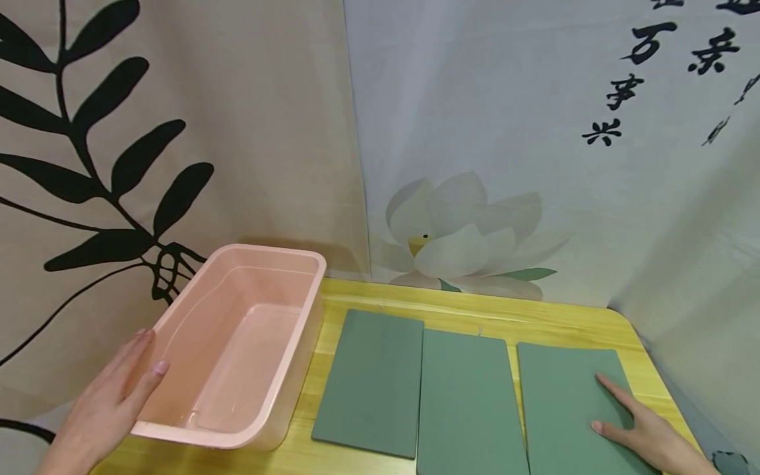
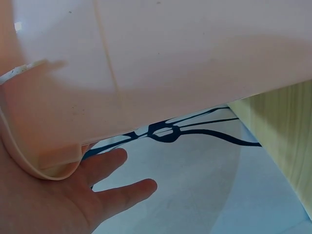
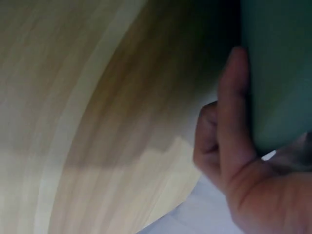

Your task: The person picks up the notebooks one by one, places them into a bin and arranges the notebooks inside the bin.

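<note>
A pink plastic basin (image 1: 246,340) stands tilted in the head view at the left of the yellow wood-grain table. My left hand (image 1: 107,396) holds its left rim, thumb on the inner side. In the left wrist view, the rim lies in the crook of that hand (image 2: 73,195), with two fingers extended below it. At the right, my right hand (image 1: 647,429) holds the right edge of a flat green board (image 1: 564,409), index finger and thumb over its face. The right wrist view shows fingers (image 3: 234,117) against the board's edge, one of them bent.
Two more green boards, a left one (image 1: 371,382) and a middle one (image 1: 469,409), lie side by side on the table (image 1: 451,310). Printed curtains (image 1: 285,132) hang behind and around the table. A black cable (image 1: 26,429) shows at the lower left.
</note>
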The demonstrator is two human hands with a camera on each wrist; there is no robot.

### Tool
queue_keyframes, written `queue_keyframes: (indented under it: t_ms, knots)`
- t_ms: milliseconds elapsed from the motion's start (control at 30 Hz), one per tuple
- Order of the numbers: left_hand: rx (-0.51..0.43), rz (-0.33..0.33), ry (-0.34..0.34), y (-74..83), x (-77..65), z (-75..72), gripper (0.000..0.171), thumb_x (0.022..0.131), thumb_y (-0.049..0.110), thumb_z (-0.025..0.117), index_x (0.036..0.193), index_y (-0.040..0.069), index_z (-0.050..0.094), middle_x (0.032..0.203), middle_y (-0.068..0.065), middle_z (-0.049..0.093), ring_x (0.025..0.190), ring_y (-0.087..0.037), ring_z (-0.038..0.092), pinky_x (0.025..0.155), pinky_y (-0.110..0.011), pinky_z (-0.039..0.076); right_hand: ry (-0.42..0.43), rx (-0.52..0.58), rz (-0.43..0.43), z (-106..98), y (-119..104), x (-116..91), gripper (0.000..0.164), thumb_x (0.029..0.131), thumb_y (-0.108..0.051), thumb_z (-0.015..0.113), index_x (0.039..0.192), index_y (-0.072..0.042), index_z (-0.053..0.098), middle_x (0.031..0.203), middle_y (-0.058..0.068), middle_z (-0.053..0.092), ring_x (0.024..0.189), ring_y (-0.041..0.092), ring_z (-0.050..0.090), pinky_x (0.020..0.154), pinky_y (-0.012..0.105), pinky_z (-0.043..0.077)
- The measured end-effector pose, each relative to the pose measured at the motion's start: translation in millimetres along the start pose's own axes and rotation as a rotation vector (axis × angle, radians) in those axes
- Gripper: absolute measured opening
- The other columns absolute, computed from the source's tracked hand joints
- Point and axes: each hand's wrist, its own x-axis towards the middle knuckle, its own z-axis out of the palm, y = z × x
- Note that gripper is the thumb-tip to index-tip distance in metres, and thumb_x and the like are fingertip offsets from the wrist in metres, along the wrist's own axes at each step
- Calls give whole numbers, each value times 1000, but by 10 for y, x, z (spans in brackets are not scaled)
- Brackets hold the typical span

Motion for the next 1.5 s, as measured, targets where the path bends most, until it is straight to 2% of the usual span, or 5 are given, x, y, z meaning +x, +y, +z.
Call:
queue_keyframes:
  t_ms: [500, 800, 1033, 1267, 1500]
  knots:
    - [1, 46, -2, -6, -20, 2, 74, 112, 40, 39, 163, -3, 7, 169, -27, -5, 153, -53, -7, 107, -85, 7, 19, 249, 2, -216, -176, -412, 80, 110, -43, 49, 166, -9, 2, 160, 44, 9, 113, 33, 68, 82, 40, 61]
    - [7, 40, 17, 68, -42, 2, 74, 112, 40, 39, 161, -7, 10, 168, -30, -2, 153, -53, -7, 110, -83, 6, 137, 286, 48, -273, -122, -572, 76, 113, -43, 40, 163, -20, -13, 160, 44, -7, 135, 65, 34, 91, 48, 59]
    - [56, 52, 26, 64, -35, 9, 76, 112, 42, 40, 159, -11, 13, 167, -34, 2, 153, -51, -11, 109, -84, 4, 389, 366, -206, -197, -143, -707, 64, 115, -22, 37, 166, -32, -1, 165, -27, -6, 92, -27, 44, 77, 21, 59]
    - [68, 78, 29, 56, -21, 26, 80, 111, 42, 40, 160, -10, 4, 167, -32, -3, 154, -48, -12, 116, -77, -1, 442, 446, -236, -88, -430, -809, 64, 114, -25, 43, 165, -39, 7, 162, -34, 7, 142, -6, 37, 78, 10, 52]
    - [35, 99, 47, 55, -38, 61, 78, 111, 40, 42, 160, -10, 8, 169, -29, -1, 156, -43, -10, 122, -63, -10, 406, 809, -258, 7, -767, -848, 65, 110, -19, 52, 165, -39, 22, 169, -19, 14, 95, -8, 66, 67, 33, 63]
